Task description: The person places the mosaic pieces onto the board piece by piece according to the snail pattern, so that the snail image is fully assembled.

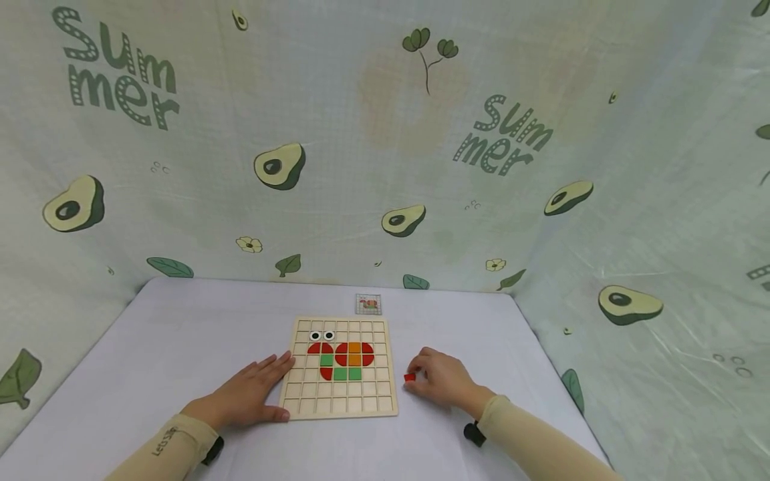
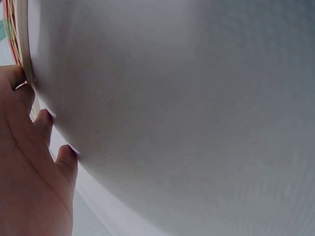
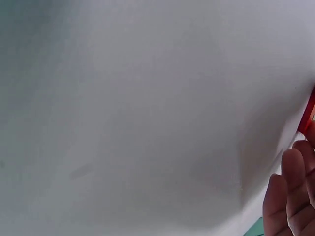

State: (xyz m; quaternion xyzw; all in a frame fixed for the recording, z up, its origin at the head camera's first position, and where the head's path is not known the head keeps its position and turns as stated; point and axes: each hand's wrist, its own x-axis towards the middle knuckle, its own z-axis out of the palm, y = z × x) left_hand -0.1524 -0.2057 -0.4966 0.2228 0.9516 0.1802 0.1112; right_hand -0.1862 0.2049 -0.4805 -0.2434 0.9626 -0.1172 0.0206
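Observation:
A square wooden grid board [image 1: 337,405] lies on the white table, with red, green and orange tiles [image 1: 355,359] and two round eye pieces [image 1: 321,336] set in its cells. My left hand [image 1: 255,389] rests flat at the board's left edge, fingers spread and straight, fingertips and thumb against the rim. In the left wrist view the fingers [image 2: 64,162] stand beside the board's edge [image 2: 23,44]. To the right of the board my right hand [image 1: 442,377] pinches a small red tile [image 1: 410,378] between thumb and index finger. That red tile [image 3: 307,113] shows only partly in the right wrist view.
A small picture card [image 1: 368,304] with a coloured figure on a grid lies just behind the board. White cloth covers the table [image 1: 198,321]. A printed fabric curtain [image 1: 337,100] hangs around the back and sides.

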